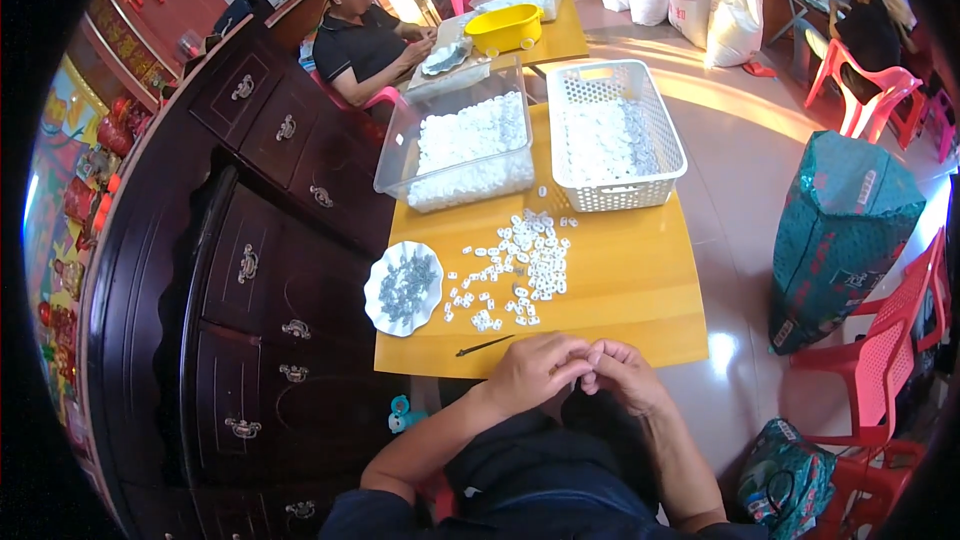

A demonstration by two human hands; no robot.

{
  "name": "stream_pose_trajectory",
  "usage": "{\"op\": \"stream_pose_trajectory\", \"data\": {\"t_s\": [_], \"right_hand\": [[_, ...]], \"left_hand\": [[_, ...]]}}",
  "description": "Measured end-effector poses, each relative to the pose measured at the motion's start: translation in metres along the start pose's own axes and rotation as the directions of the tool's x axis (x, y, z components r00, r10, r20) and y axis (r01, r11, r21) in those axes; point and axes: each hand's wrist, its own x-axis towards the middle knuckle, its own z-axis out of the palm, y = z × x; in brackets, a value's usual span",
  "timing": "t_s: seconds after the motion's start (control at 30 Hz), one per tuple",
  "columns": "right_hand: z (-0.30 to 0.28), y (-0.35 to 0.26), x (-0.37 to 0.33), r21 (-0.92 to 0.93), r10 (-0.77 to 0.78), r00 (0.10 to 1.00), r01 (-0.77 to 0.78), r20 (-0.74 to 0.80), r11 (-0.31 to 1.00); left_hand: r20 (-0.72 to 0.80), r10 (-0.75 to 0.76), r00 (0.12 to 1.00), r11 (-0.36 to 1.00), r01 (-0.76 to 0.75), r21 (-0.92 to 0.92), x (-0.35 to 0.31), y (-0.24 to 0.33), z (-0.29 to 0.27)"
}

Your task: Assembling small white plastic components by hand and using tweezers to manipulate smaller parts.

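Note:
My left hand [540, 368] and my right hand [624, 376] meet at the table's near edge. The fingertips of both are pinched together, and whatever sits between them is too small or hidden to make out. Left of my left hand lies a thin dark stick-shaped tool [485, 345]. Beyond it, small white plastic pieces with holes [545, 262] are spread in a loose heap. A white scalloped plate [374, 306] at the left holds many small grey pieces [405, 286].
A clear plastic tub [398, 155] and a white perforated basket [620, 197], both filled with white pieces, stand at the table's far side. A dark wooden cabinet [270, 290] borders the left. Red chairs [870, 370] and a green bag [845, 240] stand right. Two people sit farther off.

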Motion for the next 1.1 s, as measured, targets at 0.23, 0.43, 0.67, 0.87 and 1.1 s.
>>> {"op": "stream_pose_trajectory", "data": {"t_s": [0.23,0.43,0.67,0.87,1.1], "right_hand": [[0.008,0.006,0.004,0.013,-0.091,0.995,0.092,-0.048,0.996],[0.012,0.020,0.001,-0.208,-0.254,0.959,0.225,-0.124,0.952],[0.013,0.025,0.003,-0.593,-0.485,0.851,0.286,-0.204,0.752],[0.026,0.012,0.014,-0.799,-0.591,0.794,0.260,-0.141,0.541],[0.040,0.014,0.029,-0.923,-0.671,0.742,0.252,-0.010,0.292]], "left_hand": [[-0.066,-0.003,0.998,0.999,0.006,0.043,-0.004,-0.007,0.005],[-0.070,-0.082,0.994,0.992,0.088,0.087,-0.012,-0.002,0.010],[-0.083,-0.167,0.982,0.986,0.167,-0.006,-0.020,-0.020,0.022],[-0.020,-0.298,0.954,0.928,0.285,-0.238,-0.035,-0.023,0.017],[0.275,-0.476,0.835,0.317,0.455,-0.832,-0.074,-0.058,-0.008]]}}
